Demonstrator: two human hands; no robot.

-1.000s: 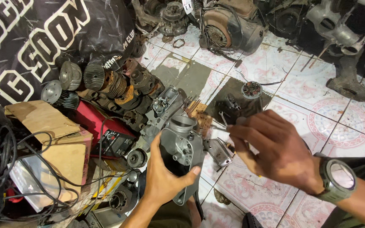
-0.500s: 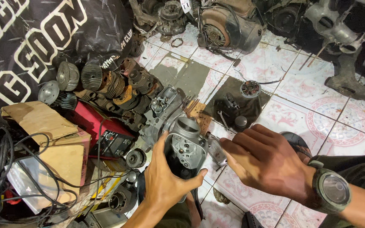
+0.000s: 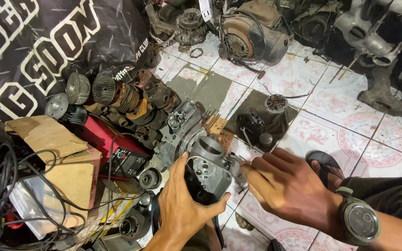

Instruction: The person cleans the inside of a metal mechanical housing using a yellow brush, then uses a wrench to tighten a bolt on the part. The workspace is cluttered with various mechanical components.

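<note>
the left hand (image 3: 182, 209) grips a grey cast metal engine casing (image 3: 208, 167) from its left side, thumb stretched across the lower edge and fingers wrapped over the rim, so it is closed around the part. the casing is held low in the middle of the view, just above the tiled floor (image 3: 331, 125). its long axis runs from the bottom near the wrist up and slightly to the right, away from the person, and the round open bore at its far end points up and away toward the pile of parts. the hollow inner face, with small holes and bosses, is turned toward the camera.

the right hand (image 3: 287, 188) sits just to the right of the casing, palm down, fingers loosely curled and pointing left; its fingertips are at a small flat metal plate (image 3: 237, 168) beside the casing's edge, but whether they pinch it or only touch it cannot be told. a dark wristwatch (image 3: 360, 223) is on that wrist.

left of the casing lie finned cylinder heads (image 3: 103, 88), a red box (image 3: 112, 139), a torn cardboard carton (image 3: 56, 153) and tangled black cables (image 3: 1, 186). a black banner (image 3: 47, 42) hangs behind them. further away on the floor are a dark mat (image 3: 261, 118) with a small round part (image 3: 276, 103) on it, and a rusty engine block (image 3: 252, 32) at the top. a sandalled foot (image 3: 324, 165) shows beyond the right hand.
</note>
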